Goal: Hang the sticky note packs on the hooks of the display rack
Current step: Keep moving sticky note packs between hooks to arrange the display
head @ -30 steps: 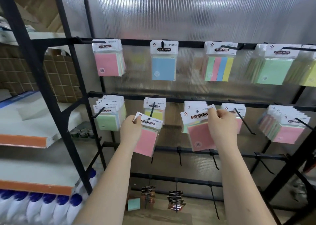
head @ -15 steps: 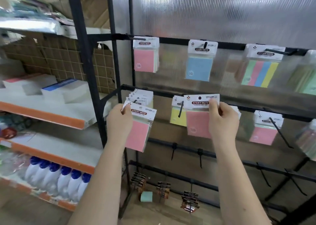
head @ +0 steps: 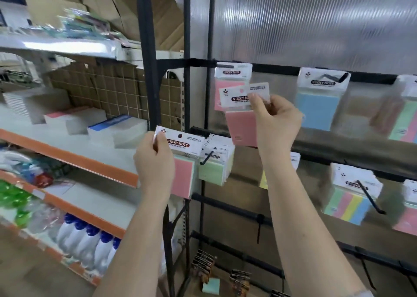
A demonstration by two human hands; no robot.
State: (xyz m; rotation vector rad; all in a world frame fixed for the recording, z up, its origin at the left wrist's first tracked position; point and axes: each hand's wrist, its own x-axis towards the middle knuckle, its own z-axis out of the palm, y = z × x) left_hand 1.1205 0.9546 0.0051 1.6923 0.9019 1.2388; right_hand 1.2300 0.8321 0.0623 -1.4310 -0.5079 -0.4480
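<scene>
As packs near hook

Head view, close to display rack

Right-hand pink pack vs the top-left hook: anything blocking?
Only the pink pack already hanging on that hook. The right hand holds its pink pack just in front of it and below the hook; nothing else visible stands between.
</scene>
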